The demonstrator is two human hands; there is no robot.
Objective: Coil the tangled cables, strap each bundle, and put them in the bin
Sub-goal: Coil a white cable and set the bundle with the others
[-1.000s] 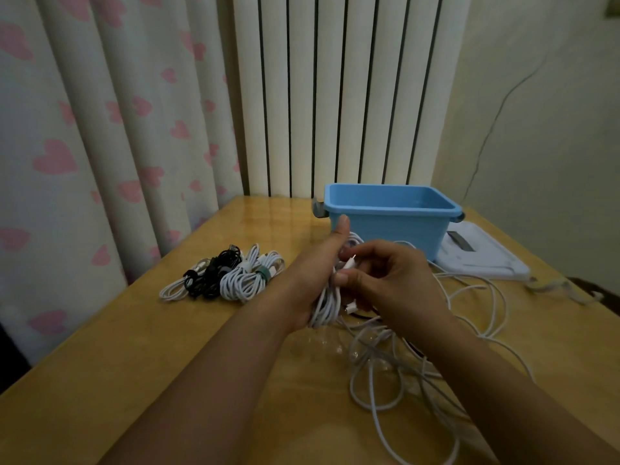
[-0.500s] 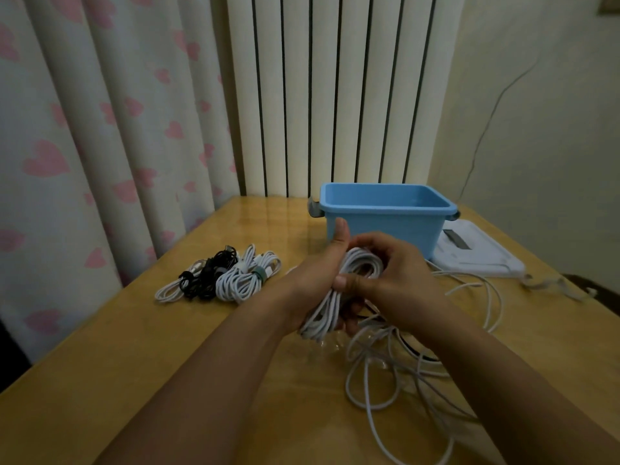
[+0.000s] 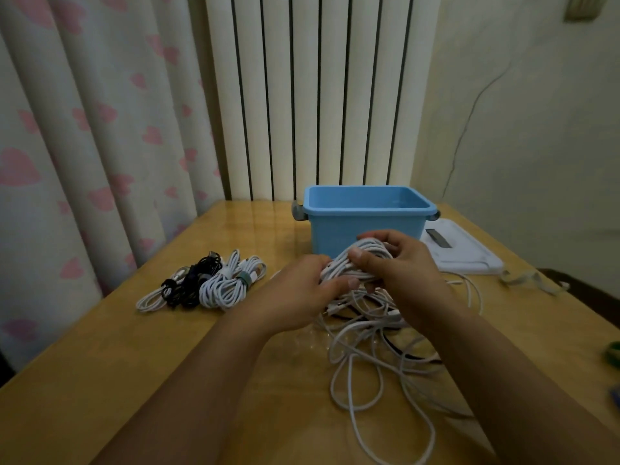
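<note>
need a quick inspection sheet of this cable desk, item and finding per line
surface: wooden table, glossy.
job's things: blue bin at the back; no cables visible inside it from this angle. Strapped bundles lie left of it.
clutter: white flat device beside the bin; green object at right edge, unclear.
hands: left hand and right hand both grip a white coil.
cables: loose tangle under the hands, white with some black.
surroundings: heart-print curtain, radiator, wall.
</note>
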